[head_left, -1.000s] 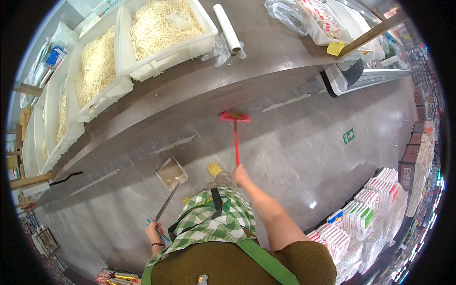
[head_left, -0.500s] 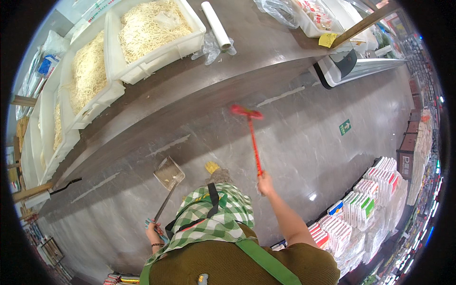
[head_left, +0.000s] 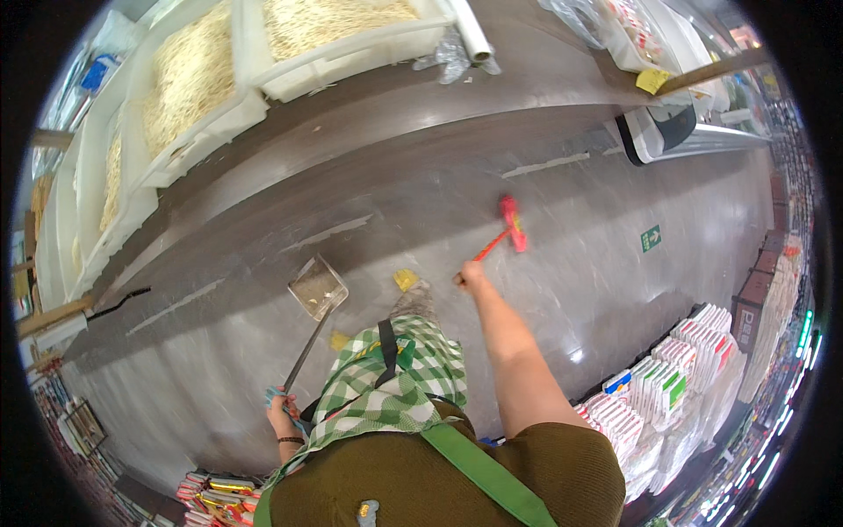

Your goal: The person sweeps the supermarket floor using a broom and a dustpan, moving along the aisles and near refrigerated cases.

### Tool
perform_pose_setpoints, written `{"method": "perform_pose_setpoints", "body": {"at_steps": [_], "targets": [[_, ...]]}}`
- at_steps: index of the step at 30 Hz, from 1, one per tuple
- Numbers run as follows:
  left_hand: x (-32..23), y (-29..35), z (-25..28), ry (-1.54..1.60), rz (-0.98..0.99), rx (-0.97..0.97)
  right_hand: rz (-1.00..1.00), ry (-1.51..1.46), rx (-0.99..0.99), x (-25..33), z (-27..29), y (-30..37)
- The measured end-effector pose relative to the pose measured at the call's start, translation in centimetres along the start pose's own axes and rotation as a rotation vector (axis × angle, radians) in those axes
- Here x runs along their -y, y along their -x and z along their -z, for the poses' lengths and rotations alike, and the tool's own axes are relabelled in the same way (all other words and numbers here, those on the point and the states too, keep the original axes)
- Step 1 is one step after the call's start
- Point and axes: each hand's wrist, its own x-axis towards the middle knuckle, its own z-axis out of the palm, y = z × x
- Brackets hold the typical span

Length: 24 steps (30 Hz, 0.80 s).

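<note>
My right hand (head_left: pixel 471 277) is closed around the red handle of a broom (head_left: pixel 512 225); its pink-red head is over the grey floor, ahead and to the right. At lower left, my left hand (head_left: pixel 280 414) grips the long dark handle of a dustpan (head_left: pixel 318 290). The pan lies on the floor with its mouth facing away from me, and some light debris shows inside. Something light blue (head_left: pixel 299 425) is at my left hand, too small to make out. One yellow shoe (head_left: pixel 405 280) stands between the dustpan and the broom.
A long counter (head_left: pixel 369 158) crosses the far side, with white bins (head_left: pixel 351 60) of pale noodle-like strands and a plastic film roll (head_left: pixel 472 35) on it. Stacked packages (head_left: pixel 659 384) stand at right. A green floor sign (head_left: pixel 651 238) lies beyond; more packages (head_left: pixel 219 496) sit near lower left.
The broom's head has swung to the right and turned, and my right hand has moved forward and slightly left. The dustpan stays nearly in place beside my feet.
</note>
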Motion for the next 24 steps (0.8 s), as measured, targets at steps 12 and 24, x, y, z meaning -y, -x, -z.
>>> {"method": "perform_pose_setpoints", "body": {"at_steps": [12, 24], "targets": [[1.3, -8.0, 19.0, 0.108, -0.026, 0.052, 0.178, 0.482, -0.087, -20.7, -41.2, 13.5], [-0.4, -17.3, 34.2, 0.135, 0.036, 0.025, 0.234, 0.633, 0.035, -21.0, -36.1, 31.9]]}}
